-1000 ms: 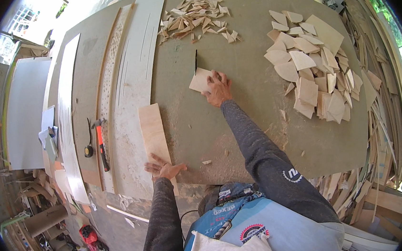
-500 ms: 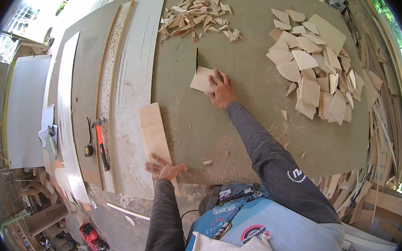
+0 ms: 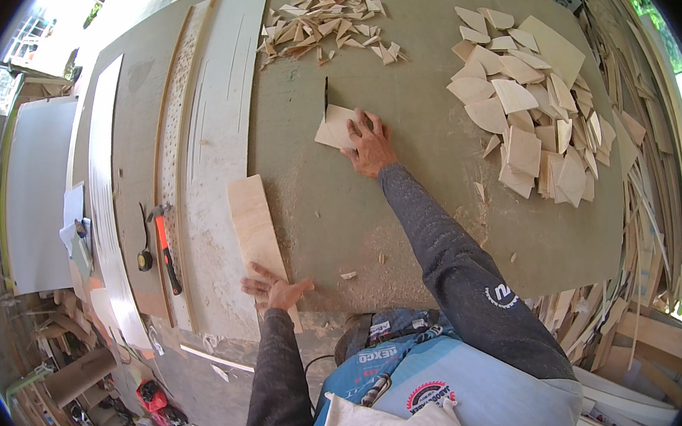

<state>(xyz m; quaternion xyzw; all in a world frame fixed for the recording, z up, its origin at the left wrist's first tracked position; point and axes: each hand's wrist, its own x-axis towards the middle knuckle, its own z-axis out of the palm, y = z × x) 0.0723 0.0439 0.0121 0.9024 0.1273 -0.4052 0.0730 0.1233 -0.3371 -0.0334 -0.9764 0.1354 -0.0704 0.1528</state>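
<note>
My right hand [image 3: 369, 145] rests on a small piece of pale plywood [image 3: 333, 126], its bent fingers pressing on the piece's right side. The piece's far edge meets a thin black blade [image 3: 326, 92] that stands up from the table. The lower end of the blade is at the wood. With fingers spread, my left hand [image 3: 276, 288] lies on the near end of a longer plywood strip [image 3: 252, 213], which sits on a white board to the left.
Small offcuts [image 3: 324, 20] lie at the far side. To the right is a heap of curved plywood pieces [image 3: 521, 96]. A hammer [image 3: 166, 248] and a tape measure [image 3: 145, 259] lie at left. Long scrap strips [image 3: 649, 121] line the right edge.
The view has shifted slightly. My right hand and the small plywood piece have edged a little forward against the blade. My left hand stays on the strip.
</note>
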